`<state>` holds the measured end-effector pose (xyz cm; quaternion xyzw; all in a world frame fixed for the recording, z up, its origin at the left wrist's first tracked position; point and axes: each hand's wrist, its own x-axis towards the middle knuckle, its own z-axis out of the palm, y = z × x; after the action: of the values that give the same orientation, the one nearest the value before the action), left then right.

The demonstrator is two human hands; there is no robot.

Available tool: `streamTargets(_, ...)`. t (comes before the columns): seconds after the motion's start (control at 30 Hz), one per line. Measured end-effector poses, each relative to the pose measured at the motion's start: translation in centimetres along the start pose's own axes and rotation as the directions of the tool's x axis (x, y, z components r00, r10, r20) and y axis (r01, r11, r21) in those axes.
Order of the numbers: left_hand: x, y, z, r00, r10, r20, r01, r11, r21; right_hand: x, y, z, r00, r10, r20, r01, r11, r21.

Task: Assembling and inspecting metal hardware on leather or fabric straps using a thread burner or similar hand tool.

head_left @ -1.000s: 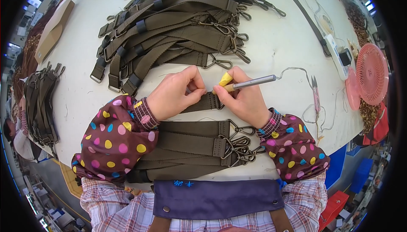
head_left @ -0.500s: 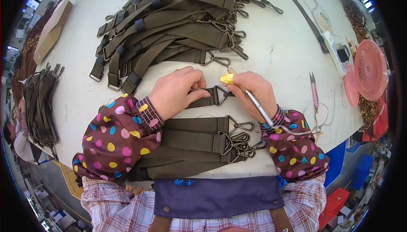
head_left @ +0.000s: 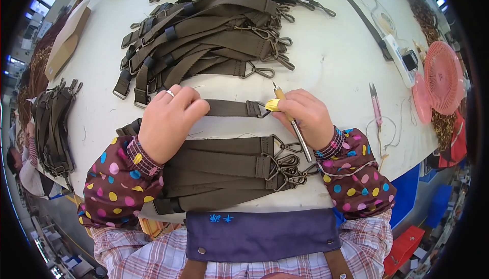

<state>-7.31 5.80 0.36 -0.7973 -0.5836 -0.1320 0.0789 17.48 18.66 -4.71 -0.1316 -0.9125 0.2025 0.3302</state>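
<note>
My left hand (head_left: pixel 168 121), with a ring on one finger, presses flat on an olive webbing strap (head_left: pixel 229 108) lying across the white table (head_left: pixel 326 60). My right hand (head_left: pixel 304 116) grips a pen-like tool with a yellow collar and metal shaft (head_left: pixel 285 113), tip pointing away from me, right at the strap's metal clip end. Just in front of my body lies a stack of similar straps with metal snap hooks (head_left: pixel 239 169).
A large heap of olive straps (head_left: pixel 209 29) fills the far side of the table. More straps (head_left: pixel 51 126) hang at the left edge. Pink snips (head_left: pixel 376 105), a white device (head_left: pixel 400 60) and a pink fan (head_left: pixel 442 77) lie at the right.
My left hand slid left along the strap, uncovering its length. My right hand turned the tool from lying sideways to pointing away, at the strap's clip end.
</note>
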Motion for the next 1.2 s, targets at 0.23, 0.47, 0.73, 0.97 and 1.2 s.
streamTargets(0.23, -0.6, 1.5, 0.1, 0.969, -0.029, 0.244, 0.1, 0.953, -0.285, -0.1, 0.5, -0.2, 0.996, 0.074, 0.05, -0.075, 0.997, 0.019)
streamTargets(0.47, 1.8, 4.1, 2.9, 0.945, -0.189, 0.266, 0.297, 0.837, -0.46, 1.7, -1.2, 0.3, 0.972, 0.231, 0.042, -0.217, 0.82, 0.53)
streamTargets(0.73, 2.4, 2.9, 3.6, 0.863, -0.222, 0.454, 0.503, 0.469, -0.726, 0.5, -1.2, 1.9, 0.85, 0.483, 0.209, -0.491, 0.585, 0.645)
streamTargets(0.97, 2.2, 2.9, 4.3, 0.839, -0.217, 0.499, 0.543, 0.264, -0.797, 0.5, -1.4, 1.9, 0.855, 0.471, 0.219, -0.503, 0.644, 0.577)
streamTargets(1.2, 2.3, 2.8, 4.4, 0.824, -0.221, 0.522, 0.565, 0.239, -0.79, 0.6, -1.4, 1.8, 0.843, 0.481, 0.242, -0.529, 0.655, 0.539)
